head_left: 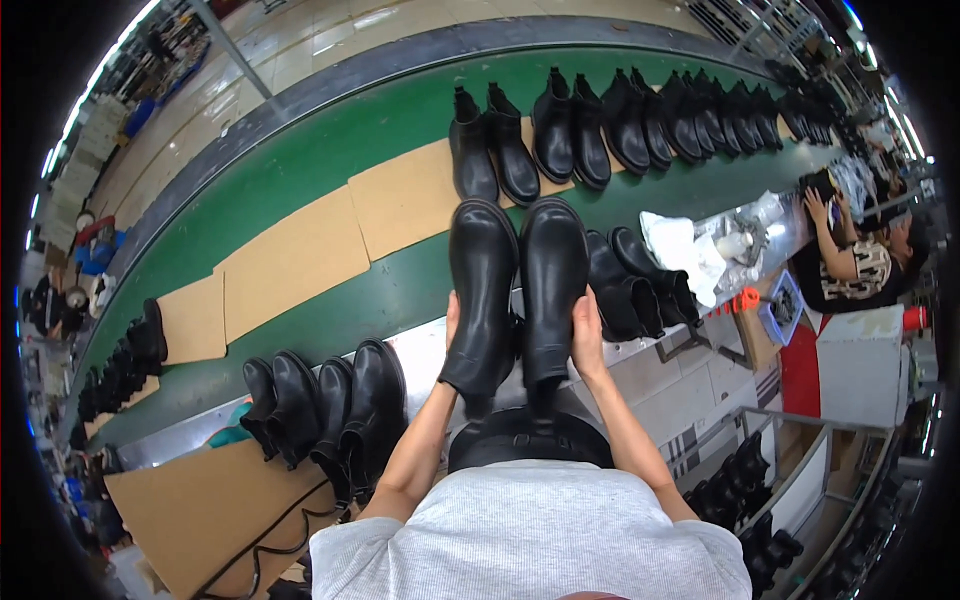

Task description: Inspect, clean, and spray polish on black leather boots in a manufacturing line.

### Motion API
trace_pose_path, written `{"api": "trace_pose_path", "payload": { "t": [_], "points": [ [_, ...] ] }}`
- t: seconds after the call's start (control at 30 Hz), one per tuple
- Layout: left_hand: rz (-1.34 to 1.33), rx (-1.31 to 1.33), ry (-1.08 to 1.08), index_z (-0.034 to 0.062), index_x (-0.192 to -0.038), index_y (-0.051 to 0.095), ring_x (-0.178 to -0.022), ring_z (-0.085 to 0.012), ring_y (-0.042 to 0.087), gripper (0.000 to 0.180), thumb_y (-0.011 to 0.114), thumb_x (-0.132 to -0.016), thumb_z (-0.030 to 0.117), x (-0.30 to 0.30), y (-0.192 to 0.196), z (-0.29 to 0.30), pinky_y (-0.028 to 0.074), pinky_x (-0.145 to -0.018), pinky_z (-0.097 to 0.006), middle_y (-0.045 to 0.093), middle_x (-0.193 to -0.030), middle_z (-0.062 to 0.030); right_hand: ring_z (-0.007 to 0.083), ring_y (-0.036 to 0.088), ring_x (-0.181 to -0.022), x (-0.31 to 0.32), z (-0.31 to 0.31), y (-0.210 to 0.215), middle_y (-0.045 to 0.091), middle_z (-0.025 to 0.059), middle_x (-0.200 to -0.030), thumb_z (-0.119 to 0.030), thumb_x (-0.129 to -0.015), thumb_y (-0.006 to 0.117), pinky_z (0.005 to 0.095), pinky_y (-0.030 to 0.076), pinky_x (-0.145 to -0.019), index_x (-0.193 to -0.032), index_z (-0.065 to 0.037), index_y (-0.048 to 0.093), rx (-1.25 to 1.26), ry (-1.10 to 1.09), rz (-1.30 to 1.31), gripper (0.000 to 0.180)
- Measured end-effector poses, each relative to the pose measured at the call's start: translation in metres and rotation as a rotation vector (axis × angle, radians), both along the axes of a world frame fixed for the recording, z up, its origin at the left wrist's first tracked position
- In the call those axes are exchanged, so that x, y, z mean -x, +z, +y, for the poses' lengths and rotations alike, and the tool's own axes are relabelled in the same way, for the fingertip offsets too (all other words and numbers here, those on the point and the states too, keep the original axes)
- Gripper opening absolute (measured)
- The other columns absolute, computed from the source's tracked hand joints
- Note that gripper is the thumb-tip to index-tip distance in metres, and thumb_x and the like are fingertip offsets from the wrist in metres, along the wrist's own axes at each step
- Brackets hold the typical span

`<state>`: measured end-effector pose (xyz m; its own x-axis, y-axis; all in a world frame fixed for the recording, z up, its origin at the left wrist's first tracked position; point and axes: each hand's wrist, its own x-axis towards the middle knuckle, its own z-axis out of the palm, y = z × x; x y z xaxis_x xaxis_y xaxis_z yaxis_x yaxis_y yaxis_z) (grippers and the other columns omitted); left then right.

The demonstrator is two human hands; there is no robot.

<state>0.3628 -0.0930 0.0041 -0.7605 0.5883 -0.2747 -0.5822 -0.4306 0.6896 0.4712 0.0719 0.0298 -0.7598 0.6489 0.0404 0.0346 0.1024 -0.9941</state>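
Two black ankle boots are held side by side in front of me, toes pointing away and shafts toward my body. My left hand (452,325) grips the left ankle boot (482,290) from its outer side, most of the fingers hidden behind it. Around the outer side of the right ankle boot (554,280) is my right hand (587,335), thumb side showing. Just beyond their toes, a pair of similar boots (472,155) stands on a cardboard sheet. Another pair (625,280) lies on the metal ledge to the right of my right hand.
A green conveyor belt (300,300) crosses ahead, with cardboard sheets (290,260) and a row of boots (690,115) at far right. More boots (330,400) rest at the left ledge. White cloth (680,250) and plastic lie right, near a co-worker (860,265). A metal rack (830,450) holds boots.
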Motion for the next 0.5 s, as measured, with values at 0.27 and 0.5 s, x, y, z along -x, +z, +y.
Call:
{"api": "trace_pose_path", "payload": {
  "t": [0.27,0.5],
  "points": [
    [-0.069,0.147,0.076,0.0005,-0.115,0.053,-0.086,-0.0218,0.061,0.051,0.043,-0.092,0.045,-0.003,0.037,-0.016,0.048,-0.079,-0.032,0.062,-0.099,-0.014,0.0152,0.053,-0.101,-0.003,0.042,-0.037,0.055,0.0082,-0.113,-0.045,-0.095,0.04,0.0269,0.042,-0.087,-0.123,-0.001,0.048,0.43,0.237,-0.1,0.054],
    [-0.396,-0.133,0.041,-0.0002,-0.115,0.053,-0.086,-0.0209,0.061,0.048,0.042,-0.094,0.041,0.002,0.022,-0.021,0.047,-0.079,-0.031,0.062,-0.099,-0.014,0.0152,0.054,-0.098,0.033,0.051,-0.033,0.057,0.0081,-0.109,-0.045,-0.094,0.042,0.0263,0.042,-0.085,-0.12,0.0,0.051,0.639,0.341,-0.199,0.053]
  ]
}}
